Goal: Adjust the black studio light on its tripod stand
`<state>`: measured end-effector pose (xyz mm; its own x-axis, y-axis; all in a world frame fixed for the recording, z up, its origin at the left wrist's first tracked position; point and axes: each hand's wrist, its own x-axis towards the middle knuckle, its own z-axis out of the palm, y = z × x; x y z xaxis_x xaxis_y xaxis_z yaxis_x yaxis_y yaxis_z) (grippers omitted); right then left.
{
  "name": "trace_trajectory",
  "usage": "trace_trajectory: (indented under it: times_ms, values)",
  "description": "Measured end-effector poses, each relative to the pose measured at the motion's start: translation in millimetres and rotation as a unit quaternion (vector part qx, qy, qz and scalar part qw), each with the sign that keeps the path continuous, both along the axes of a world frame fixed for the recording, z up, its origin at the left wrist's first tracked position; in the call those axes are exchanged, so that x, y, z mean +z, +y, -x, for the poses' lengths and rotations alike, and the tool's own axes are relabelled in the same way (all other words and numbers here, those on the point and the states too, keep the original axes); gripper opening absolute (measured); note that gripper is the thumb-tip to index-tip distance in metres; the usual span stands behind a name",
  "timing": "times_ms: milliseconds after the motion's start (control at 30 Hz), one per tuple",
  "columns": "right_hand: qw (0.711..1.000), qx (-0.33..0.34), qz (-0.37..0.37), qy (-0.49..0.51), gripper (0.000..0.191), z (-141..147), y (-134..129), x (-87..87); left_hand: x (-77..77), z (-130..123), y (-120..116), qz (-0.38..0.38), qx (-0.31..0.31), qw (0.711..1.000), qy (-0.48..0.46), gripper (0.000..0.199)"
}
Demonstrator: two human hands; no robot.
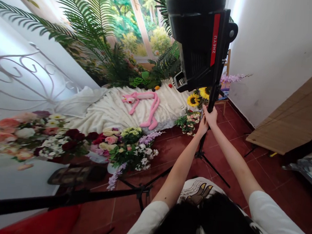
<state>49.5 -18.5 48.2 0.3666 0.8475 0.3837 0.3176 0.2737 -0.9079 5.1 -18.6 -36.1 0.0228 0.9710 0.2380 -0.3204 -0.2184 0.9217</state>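
A black studio light (194, 45) with a red "ZHEYU" label sits high in front of me, on top of a black light stand (214, 97). My right hand (212, 117) is wrapped round the pole below the light. Just left of it and slightly lower, my left hand (203, 126) is closed on the same pole; part of its grip is hidden. The stand's tripod legs (216, 171) spread over the red tiled floor beyond my forearms.
A low bed with a cream blanket (111, 106) holds a pink plush toy (146, 95). Flower bunches (127, 145) line its near side, and sunflowers (193, 99) stand near the pole. Another black stand (99, 195) crosses the lower left. A brown panel (292, 108) leans at right.
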Motion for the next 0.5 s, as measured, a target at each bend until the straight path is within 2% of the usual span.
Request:
trace_trajectory:
  times_ms: [100, 200, 367, 500]
  values:
    - [0.999, 0.042, -0.009, 0.015, 0.042, -3, 8, 11.6, 3.6, 3, -2, -0.029, 0.026, 0.997, 0.07, 0.051]
    - [0.997, 0.069, -0.036, 0.021, 0.043, -7, 15, 29.0, 6.2, 4, -4, -0.014, 0.04, 0.993, 0.11, 0.055]
    - [0.992, 0.078, -0.098, 0.019, 0.046, -8, 26, 59.7, 8.0, 6, -8, 0.001, 0.046, 0.993, 0.113, 0.061]
    - [0.992, 0.079, -0.094, 0.017, 0.049, -6, 26, 70.6, 11.8, 6, -10, -0.001, 0.032, 0.994, 0.104, 0.063]
